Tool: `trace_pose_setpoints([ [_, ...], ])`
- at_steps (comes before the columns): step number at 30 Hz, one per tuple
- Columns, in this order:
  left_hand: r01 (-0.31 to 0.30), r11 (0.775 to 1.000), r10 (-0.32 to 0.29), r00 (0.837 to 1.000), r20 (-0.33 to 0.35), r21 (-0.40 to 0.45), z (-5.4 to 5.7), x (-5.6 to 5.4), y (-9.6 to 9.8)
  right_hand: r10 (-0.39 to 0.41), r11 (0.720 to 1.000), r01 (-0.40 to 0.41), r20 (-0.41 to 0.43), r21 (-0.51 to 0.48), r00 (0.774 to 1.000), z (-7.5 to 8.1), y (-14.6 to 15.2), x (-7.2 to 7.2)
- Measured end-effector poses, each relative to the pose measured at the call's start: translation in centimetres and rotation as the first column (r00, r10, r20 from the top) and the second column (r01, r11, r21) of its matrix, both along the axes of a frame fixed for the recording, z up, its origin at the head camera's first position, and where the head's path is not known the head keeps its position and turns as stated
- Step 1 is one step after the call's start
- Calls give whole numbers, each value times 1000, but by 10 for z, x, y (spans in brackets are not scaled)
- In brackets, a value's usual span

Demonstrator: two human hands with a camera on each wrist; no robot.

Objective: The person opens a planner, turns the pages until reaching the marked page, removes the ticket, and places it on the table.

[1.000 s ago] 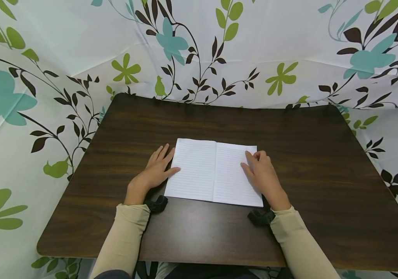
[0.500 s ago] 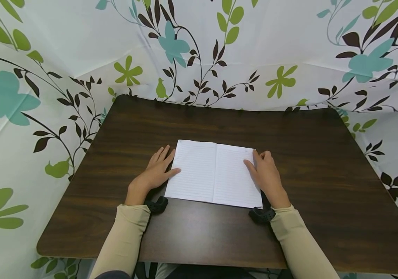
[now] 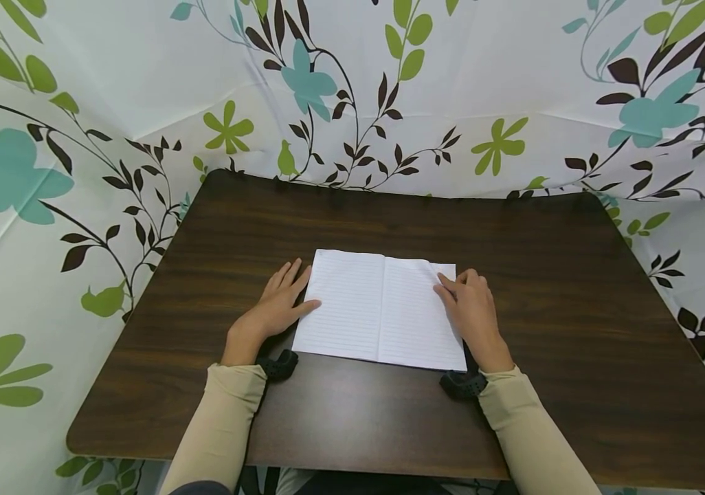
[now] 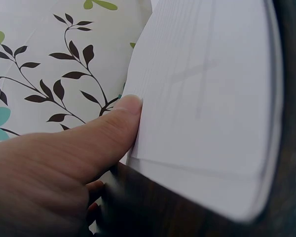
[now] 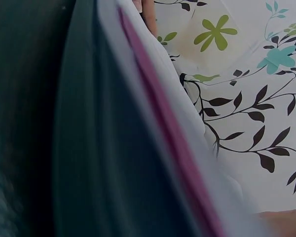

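Observation:
An open notebook (image 3: 346,302) with white lined pages lies on the brown table. My left hand (image 3: 275,302) rests at its left edge, fingers spread on the wood and thumb lying on the left page; the left wrist view shows that thumb (image 4: 123,116) against the page edges. At the notebook's right edge, my right hand (image 3: 470,302) pinches the right page (image 3: 414,309) near its upper corner, thumb and index finger close together. That corner bends up, and the sheet below shows behind it. In the right wrist view, a magenta strip (image 5: 163,111) runs along the notebook's edge.
The dark wood-grain table (image 3: 352,216) extends around the notebook on all sides. A white curtain (image 3: 439,82) with leaf and flower prints hangs behind and beside it. Black bands (image 3: 278,364) sit at both wrists, below the notebook's lower corners.
My right hand's index finger went out to the page's right edge, then came back left, bending the upper corner of the right page. The left hand stays in place.

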State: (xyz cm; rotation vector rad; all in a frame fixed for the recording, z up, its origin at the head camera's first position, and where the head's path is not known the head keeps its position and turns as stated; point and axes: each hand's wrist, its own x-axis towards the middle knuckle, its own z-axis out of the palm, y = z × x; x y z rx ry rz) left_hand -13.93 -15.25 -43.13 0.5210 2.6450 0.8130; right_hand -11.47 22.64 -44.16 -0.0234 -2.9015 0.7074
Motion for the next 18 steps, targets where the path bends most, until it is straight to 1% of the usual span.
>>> trace_pose_setpoints([
  [3,4,1000,-4,1000,-10,14,0,0,0,1,1000,0,-27,12,1000,0,0,1],
  [7,7,1000,-7,1000,-8,14,0,1,1,-5,1000,6,-22,23,1000,2,0,3],
  [10,3,1000,-3,1000,-4,8,1,1,1,-11,1000,11,10,6,1000,5,-1,3],
  [14,1,1000,-1,1000,-6,13,1,2,0,-22,999,24,63,-39,998,8,0,3],
  [18,3,1000,-3,1000,-10,9,1,2,0,-39,993,50,105,-109,994,10,1,2],
])
